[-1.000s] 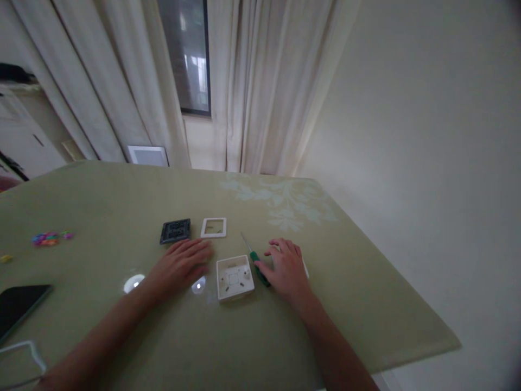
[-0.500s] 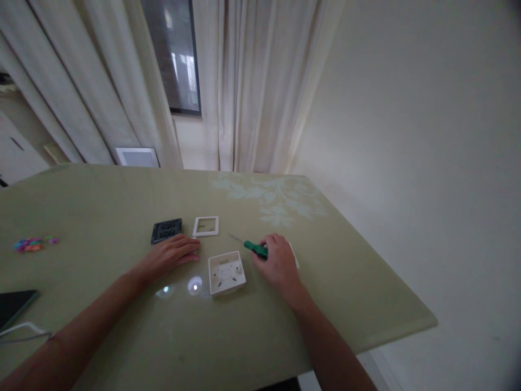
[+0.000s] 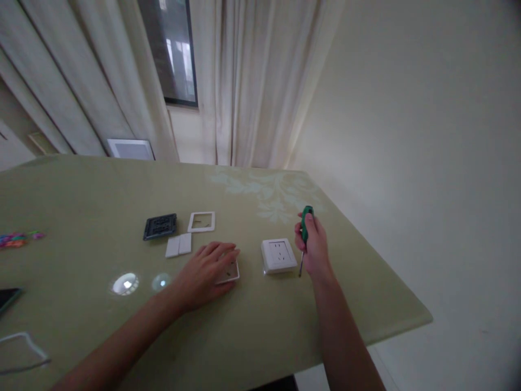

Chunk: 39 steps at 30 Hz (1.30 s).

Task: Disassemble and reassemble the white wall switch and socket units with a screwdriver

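listing from afar, i take the socket (image 3: 279, 255) as landmark: screwdriver (image 3: 305, 231), one, just right of it, tip down, right hand (image 3: 316, 247) wrapped round its handle; likely light, stiff, best held there. white box (image 3: 232, 273), one, left of it, left hand (image 3: 205, 271) spread over; grip unclear; probably rigid, held by the walls. hands well apart.

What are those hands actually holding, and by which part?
The right hand grips the green screwdriver by its handle. The left hand is over the white mounting box; whether it grips it cannot be told.
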{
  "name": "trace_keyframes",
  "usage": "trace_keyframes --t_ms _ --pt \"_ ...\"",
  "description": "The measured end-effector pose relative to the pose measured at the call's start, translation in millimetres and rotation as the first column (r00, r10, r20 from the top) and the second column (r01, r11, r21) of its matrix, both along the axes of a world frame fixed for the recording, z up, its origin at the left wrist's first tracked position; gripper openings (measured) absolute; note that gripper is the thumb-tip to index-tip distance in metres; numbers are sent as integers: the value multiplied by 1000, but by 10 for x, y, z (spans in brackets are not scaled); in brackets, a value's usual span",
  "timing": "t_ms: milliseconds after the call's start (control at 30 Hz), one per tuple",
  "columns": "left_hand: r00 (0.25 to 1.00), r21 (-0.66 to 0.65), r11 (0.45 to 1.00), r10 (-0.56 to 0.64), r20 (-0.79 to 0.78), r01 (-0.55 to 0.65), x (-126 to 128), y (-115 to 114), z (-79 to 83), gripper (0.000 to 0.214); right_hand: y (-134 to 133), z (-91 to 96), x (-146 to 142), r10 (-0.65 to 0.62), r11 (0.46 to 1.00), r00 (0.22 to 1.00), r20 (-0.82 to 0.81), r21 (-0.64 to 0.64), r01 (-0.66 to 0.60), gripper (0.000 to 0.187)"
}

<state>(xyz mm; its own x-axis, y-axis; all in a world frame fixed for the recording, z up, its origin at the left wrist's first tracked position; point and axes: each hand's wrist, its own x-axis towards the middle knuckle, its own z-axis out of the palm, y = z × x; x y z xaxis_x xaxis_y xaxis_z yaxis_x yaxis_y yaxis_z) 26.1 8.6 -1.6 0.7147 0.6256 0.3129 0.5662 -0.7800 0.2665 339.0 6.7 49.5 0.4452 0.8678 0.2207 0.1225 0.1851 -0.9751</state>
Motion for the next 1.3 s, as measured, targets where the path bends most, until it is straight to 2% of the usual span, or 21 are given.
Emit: trace_keyframes --t_ms 100,233,333,467,533,600,667,767,867,967,1133,1300 --pt "999 -7 1000 -15 32 15 -139 274 -54 58 12 -44 91 109 986 984 140 -145 -88 51" --pt "1000 -9 1000 -10 25 10 -297 547 -62 55 -15 -106 128 169 954 916 364 -293 -60 41" --pt "1000 -36 999 -1 8 1 -441 645 -33 57 -48 -135 148 215 921 845 490 -390 -8 42" --pt "997 -69 995 68 -18 -69 -660 701 40 61 -56 -174 139 303 879 767 565 -477 4 38" --pt "994 -65 992 103 -28 -104 -678 658 93 63 -48 -198 70 334 872 740 584 -489 -7 38" --pt "992 -46 991 124 1 -124 -564 529 138 71 -49 -223 -56 354 874 718 599 -485 -26 38" --pt "989 -50 991 126 73 -123 -318 328 148 84 -65 -242 -215 369 880 702 609 -472 -53 37" --pt "989 -92 995 59 136 -46 133 26 86 88 -105 -252 -409 413 882 683 603 -451 -135 32" --pt "986 -97 994 70 148 -56 395 -122 2 75 -124 -229 -457 465 872 672 576 -428 -237 22" --pt "975 -126 990 88 205 -63 396 -138 -43 66 -116 -197 -412 463 879 689 557 -389 -276 9" --pt "940 -173 984 102 326 -47 299 -147 -69 73 -124 -190 -426 480 874 689 544 -370 -316 20" --pt "921 -120 993 44 388 4 340 -208 -24 75 -154 -193 -508 443 895 694 567 -318 -311 19"
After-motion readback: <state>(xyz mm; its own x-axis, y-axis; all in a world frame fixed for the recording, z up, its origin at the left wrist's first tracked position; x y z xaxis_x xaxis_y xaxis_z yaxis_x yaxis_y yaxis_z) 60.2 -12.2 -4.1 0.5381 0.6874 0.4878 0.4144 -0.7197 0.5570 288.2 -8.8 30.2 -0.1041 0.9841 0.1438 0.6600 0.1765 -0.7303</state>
